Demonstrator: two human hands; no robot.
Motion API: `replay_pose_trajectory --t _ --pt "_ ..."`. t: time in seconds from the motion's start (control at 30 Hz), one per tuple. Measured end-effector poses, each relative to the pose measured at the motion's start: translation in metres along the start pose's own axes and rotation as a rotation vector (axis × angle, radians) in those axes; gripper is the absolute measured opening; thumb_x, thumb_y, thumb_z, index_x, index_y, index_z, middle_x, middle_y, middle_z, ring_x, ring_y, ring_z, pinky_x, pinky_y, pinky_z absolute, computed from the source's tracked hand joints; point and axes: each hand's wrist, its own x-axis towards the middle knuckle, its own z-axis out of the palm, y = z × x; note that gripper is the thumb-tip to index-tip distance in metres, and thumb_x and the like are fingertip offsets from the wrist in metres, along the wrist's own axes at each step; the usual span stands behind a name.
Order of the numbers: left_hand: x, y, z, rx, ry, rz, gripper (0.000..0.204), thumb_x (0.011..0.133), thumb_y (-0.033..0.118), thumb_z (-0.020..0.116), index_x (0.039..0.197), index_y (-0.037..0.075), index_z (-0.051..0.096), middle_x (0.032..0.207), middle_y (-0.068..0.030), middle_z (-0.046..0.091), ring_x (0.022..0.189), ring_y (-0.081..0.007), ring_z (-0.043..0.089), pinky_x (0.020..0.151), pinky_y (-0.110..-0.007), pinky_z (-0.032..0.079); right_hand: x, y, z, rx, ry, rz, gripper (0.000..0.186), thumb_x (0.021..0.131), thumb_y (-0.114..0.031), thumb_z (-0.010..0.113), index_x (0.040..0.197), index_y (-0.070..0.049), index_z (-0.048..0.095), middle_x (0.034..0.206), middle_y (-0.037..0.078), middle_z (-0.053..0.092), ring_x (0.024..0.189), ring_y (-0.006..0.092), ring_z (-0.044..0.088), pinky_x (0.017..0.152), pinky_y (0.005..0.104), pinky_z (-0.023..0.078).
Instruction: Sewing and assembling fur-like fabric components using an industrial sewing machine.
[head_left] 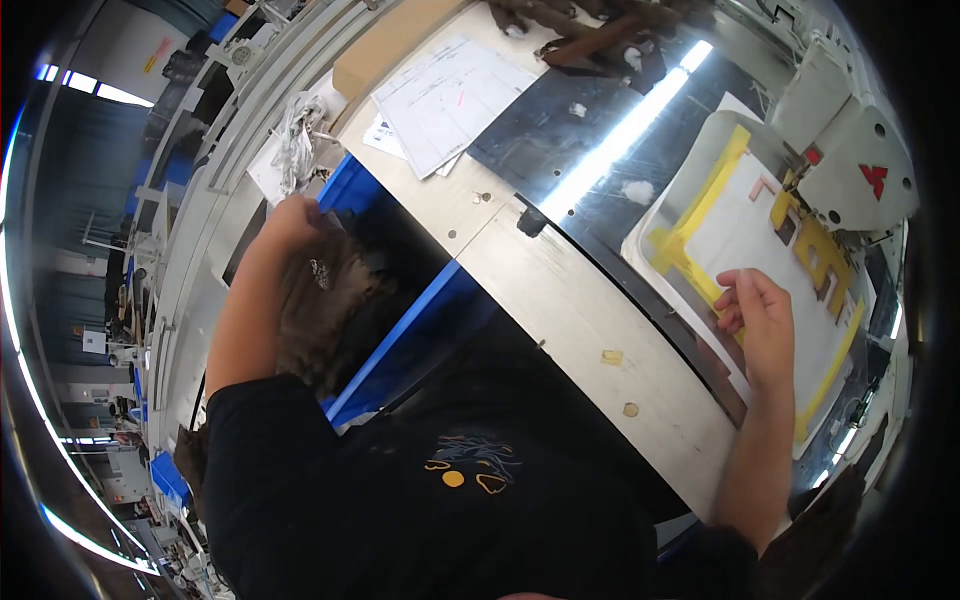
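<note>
My left hand [294, 222] is raised over a blue bin [392, 335] with brown furry material [325, 310] in it; its fingers are closed at a small dark piece that I cannot make out. My right hand [755, 310], loosely curled with its fingers apart and nothing visible in them, hovers at the left edge of a white backing sheet [772, 360] in a frame bordered with yellow tape [690, 262]. Yellow cut-out shapes [830, 270] lie on the sheet under the head of a white machine [840, 170].
A pale tabletop [560, 370] runs diagonally beside a dark metal plate [520, 140]. Printed papers [445, 100], a cardboard piece [375, 45] and brown fur scraps [590, 45] lie at the back. Crumpled clear plastic [298, 140] sits above the bin. Machine rails [200, 200] curve along the left.
</note>
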Motion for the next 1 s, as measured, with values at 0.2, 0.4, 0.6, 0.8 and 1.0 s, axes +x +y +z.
replay_pose_trajectory --t 0.2,0.4,0.6,0.8,1.0 --pt "-0.007 -0.015 0.002 0.03 -0.203 0.048 0.027 0.059 0.014 0.077 0.077 0.004 0.061 0.095 -0.0154 0.07 0.094 -0.036 0.068 0.082 -0.043 0.054 0.0 0.0 0.0 -0.018 -0.028 -0.022 0.035 0.109 -0.028 0.054 0.106 0.002 0.071 0.08 0.003 0.065 0.066 0.0048 0.054 0.063 0.0204 0.045" --pt "-0.024 0.023 -0.006 -0.118 0.013 0.141 0.034 0.063 0.022 0.085 0.092 0.008 0.073 0.094 -0.0157 0.074 0.097 -0.0362 0.071 0.088 -0.045 0.054 -0.003 -0.003 0.002 -0.055 -0.023 -0.003 0.033 0.109 -0.028 0.055 0.107 0.001 0.071 0.081 0.002 0.065 0.067 0.0041 0.052 0.064 0.0198 0.044" --pt "-0.008 0.005 -0.003 0.179 -0.334 0.128 0.057 0.063 0.024 0.09 0.116 0.012 0.073 0.105 -0.0157 0.075 0.1 -0.0364 0.071 0.088 -0.044 0.056 -0.002 -0.004 0.002 -0.052 -0.05 0.009 0.031 0.108 -0.028 0.056 0.107 -0.001 0.071 0.081 0.001 0.064 0.068 0.004 0.052 0.063 0.0203 0.045" --pt "-0.016 0.012 0.001 -0.032 -0.236 0.127 0.049 0.067 0.024 0.091 0.11 0.005 0.074 0.103 -0.0184 0.076 0.103 -0.0339 0.072 0.09 -0.041 0.055 -0.002 -0.003 0.0 -0.079 -0.054 -0.001 0.03 0.108 -0.028 0.058 0.107 -0.001 0.071 0.081 0.0 0.064 0.068 0.0038 0.051 0.062 0.0203 0.045" --pt "-0.011 -0.009 0.014 0.026 -0.258 0.135 0.051 0.071 0.023 0.088 0.117 0.006 0.074 0.104 -0.0194 0.076 0.101 -0.0343 0.072 0.091 -0.041 0.055 -0.003 -0.006 0.002 -0.075 -0.063 0.027 0.028 0.107 -0.028 0.06 0.108 -0.002 0.071 0.082 0.0 0.064 0.069 0.0036 0.051 0.062 0.0205 0.046"
